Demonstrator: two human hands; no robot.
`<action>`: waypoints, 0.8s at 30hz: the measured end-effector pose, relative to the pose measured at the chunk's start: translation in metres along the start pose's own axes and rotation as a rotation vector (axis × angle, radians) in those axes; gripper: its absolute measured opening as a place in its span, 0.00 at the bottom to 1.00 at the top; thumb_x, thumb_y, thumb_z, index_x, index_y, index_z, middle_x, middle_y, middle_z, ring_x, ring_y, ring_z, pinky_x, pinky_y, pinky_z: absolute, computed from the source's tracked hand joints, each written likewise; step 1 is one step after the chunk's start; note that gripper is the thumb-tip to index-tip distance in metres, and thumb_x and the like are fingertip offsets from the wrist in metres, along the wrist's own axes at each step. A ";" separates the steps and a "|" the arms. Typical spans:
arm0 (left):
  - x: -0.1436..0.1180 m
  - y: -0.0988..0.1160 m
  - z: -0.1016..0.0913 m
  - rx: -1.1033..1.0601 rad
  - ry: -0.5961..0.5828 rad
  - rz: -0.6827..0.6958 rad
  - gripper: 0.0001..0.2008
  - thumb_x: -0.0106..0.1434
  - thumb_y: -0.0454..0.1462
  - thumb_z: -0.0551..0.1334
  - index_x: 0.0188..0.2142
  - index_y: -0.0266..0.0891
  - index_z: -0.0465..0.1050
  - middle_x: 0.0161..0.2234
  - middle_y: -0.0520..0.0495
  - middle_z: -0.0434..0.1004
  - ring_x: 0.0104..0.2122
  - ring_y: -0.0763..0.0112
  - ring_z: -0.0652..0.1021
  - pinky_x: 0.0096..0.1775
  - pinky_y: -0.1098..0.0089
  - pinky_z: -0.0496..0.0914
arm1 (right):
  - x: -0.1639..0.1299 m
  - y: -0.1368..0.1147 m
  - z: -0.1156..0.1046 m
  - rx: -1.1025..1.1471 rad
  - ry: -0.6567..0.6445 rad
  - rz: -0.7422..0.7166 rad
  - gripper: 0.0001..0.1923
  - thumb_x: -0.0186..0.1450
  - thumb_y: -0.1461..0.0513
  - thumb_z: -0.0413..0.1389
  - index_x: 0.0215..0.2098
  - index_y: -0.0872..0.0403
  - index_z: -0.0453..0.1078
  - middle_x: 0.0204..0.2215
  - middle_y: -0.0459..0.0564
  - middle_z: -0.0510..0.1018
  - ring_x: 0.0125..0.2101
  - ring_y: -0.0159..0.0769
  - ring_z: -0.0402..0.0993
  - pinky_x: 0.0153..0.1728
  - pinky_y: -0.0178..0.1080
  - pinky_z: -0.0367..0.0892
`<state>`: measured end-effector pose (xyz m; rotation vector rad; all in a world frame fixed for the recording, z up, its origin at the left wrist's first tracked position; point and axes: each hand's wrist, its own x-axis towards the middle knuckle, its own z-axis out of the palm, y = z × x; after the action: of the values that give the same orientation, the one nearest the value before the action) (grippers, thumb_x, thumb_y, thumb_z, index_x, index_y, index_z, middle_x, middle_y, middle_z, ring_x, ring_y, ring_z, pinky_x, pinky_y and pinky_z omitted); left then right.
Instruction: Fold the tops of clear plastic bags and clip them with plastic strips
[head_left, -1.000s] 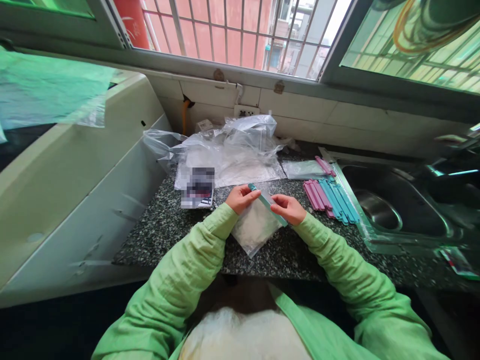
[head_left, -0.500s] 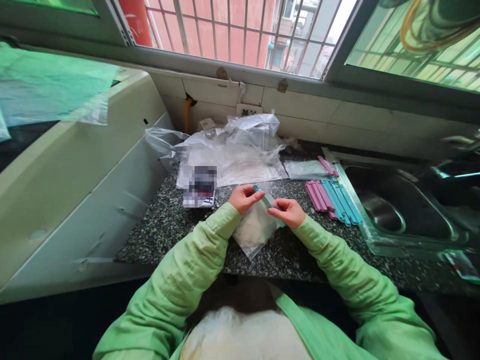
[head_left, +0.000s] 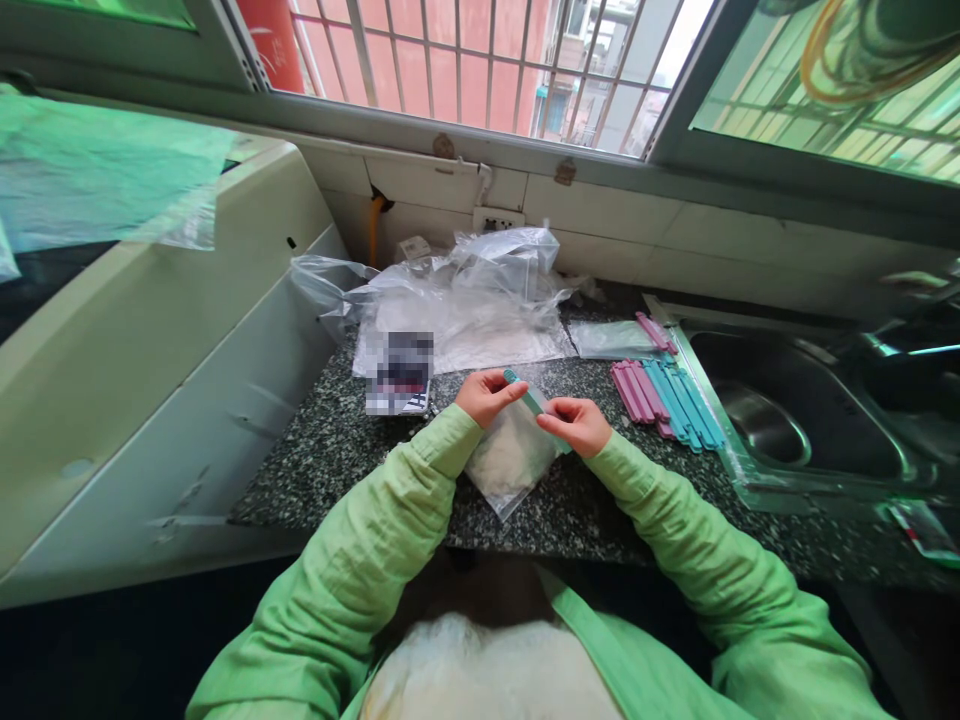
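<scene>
Between my hands is a teal bag sealing clip (head_left: pixel 533 401), slanting down to the right across the upper part of a clear plastic bag (head_left: pixel 510 458). The bag has pale contents and lies on the speckled counter. My left hand (head_left: pixel 486 396) pinches the clip's upper end between thumb and fingers. Closed on the clip's lower part is my right hand (head_left: pixel 579 424). Some of the bag's upper edge is hidden behind the fingers. To the right lie several teal clips (head_left: pixel 681 402) and several pink clips (head_left: pixel 637 390) in rows.
Crumpled clear plastic sheeting (head_left: pixel 472 300) lies behind my hands. A partly blurred flat device (head_left: pixel 400 374) sits left. A flat clear packet (head_left: pixel 611 338) with pink clips on it rests near the metal sink (head_left: pixel 787 400). A cream-coloured appliance (head_left: pixel 187 340) borders the counter's left side.
Almost nothing differs. Both hands keep hold of the clip on the bag, with only a very slight shift of the fingers.
</scene>
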<state>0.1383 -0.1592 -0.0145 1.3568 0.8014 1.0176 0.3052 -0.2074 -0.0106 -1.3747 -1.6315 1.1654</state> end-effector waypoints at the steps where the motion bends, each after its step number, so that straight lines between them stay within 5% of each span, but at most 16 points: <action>1: 0.000 0.000 0.000 -0.002 0.002 -0.002 0.20 0.41 0.51 0.65 0.19 0.34 0.69 0.17 0.54 0.66 0.20 0.78 0.65 0.25 0.74 0.61 | 0.000 0.000 0.000 -0.003 0.001 -0.001 0.21 0.47 0.47 0.57 0.19 0.58 0.64 0.14 0.40 0.57 0.17 0.23 0.50 0.19 0.31 0.47; 16: 0.000 0.001 0.000 0.021 0.004 -0.006 0.21 0.41 0.51 0.64 0.16 0.35 0.65 0.15 0.55 0.61 0.19 0.79 0.61 0.24 0.74 0.58 | 0.000 -0.003 -0.001 -0.028 0.020 -0.016 0.21 0.48 0.47 0.56 0.19 0.57 0.64 0.13 0.40 0.57 0.17 0.23 0.50 0.18 0.31 0.47; 24: -0.001 0.003 0.002 0.000 0.046 0.043 0.20 0.43 0.51 0.64 0.16 0.35 0.66 0.14 0.57 0.58 0.17 0.82 0.58 0.22 0.75 0.57 | -0.001 -0.003 -0.002 -0.213 0.176 -0.123 0.14 0.51 0.53 0.55 0.23 0.58 0.68 0.17 0.44 0.67 0.18 0.26 0.58 0.20 0.31 0.55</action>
<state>0.1391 -0.1611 -0.0111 1.3594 0.8093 1.0863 0.3065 -0.2076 -0.0071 -1.4419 -1.7227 0.7945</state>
